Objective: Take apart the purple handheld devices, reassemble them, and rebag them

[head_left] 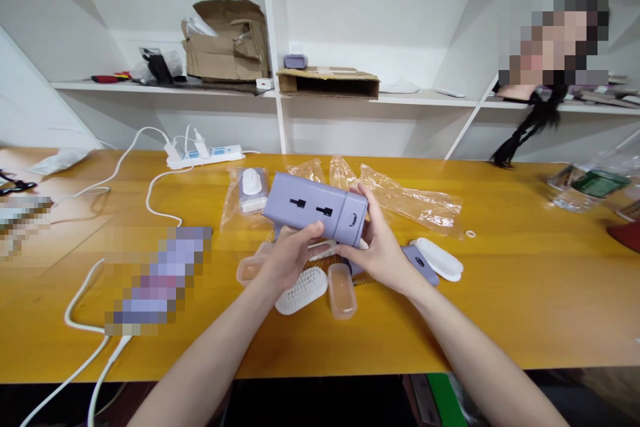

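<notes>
A long purple plastic housing [313, 203] with two black keyhole-shaped slots is held above the table by both hands. My left hand [293, 253] grips its lower left side, thumb on the front face. My right hand [377, 243] wraps around its right end, where a separate purple section bears a small dark curved mark. Below lie a white oval brush head [303, 290] with bristles and a translucent pinkish cup [343, 293]; another such cup [250, 269] is partly behind my left hand. Right of my right hand are a purple piece [420, 265] and a white oval part [439, 260].
Clear plastic bags [415, 200] lie behind the housing, near a bagged purple item with a white top [251, 183]. A phone [163, 277] with a white cable lies left. A power strip [205, 156] stands behind; bottles [585, 187] are at right. Another person [525, 90] appears upper right.
</notes>
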Demonstrator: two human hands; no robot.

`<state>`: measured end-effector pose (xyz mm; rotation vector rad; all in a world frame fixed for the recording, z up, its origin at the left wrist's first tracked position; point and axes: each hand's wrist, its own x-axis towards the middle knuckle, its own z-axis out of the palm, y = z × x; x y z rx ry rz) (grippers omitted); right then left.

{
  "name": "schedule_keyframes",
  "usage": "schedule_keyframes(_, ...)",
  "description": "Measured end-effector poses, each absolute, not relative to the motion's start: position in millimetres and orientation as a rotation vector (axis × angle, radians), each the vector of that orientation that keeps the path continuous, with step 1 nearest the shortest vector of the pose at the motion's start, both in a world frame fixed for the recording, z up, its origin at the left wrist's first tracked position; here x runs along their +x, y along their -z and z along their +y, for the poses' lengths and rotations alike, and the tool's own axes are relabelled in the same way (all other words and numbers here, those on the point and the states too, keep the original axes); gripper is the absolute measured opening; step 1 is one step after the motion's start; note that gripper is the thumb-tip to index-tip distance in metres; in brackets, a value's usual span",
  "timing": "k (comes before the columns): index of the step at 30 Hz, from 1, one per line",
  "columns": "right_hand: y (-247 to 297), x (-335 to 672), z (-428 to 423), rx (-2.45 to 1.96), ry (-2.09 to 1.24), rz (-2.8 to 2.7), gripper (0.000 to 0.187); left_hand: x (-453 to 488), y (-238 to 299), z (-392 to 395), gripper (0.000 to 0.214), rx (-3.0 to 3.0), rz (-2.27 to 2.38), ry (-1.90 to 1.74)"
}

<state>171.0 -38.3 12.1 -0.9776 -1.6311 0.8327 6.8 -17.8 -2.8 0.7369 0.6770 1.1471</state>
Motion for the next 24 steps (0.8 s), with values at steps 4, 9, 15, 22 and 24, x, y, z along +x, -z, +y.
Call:
schedule_keyframes(4, -16.8, 177.9, -35.1, -1.06, -0.68, -1.742, 0.088, -2.9, -2.8, -13.1, 0.049, 0.743, 0.685, -1.162)
schedule_keyframes(9, -15.8, 183.7, -32.4, -1.169, -0.367, -1.889, 0.083, -9.5, 4.8, -6.6, 0.04, 0.84, 0.739, -1.191)
schedule_keyframes(15, -9.2, 181.5, -31.9, -1.158, -0.186, -1.913, 0.083, -4.6, 11.1, -5.9, 0.042, 0.866, 0.713, -1.189)
schedule_keyframes(22, 0.3, 175.0, -32.9, -1.151, -0.009, -1.902, 0.084, -0.2, 8.5, -10.1, 0.053, 0.834, 0.771, -1.238)
schedule_keyframes(24, 0.3, 174.4, -33.9, -1.161, 0.03, -1.905, 0.084, 0.2, 8.3, -11.0, 0.053, 0.833, 0.772, -1.245)
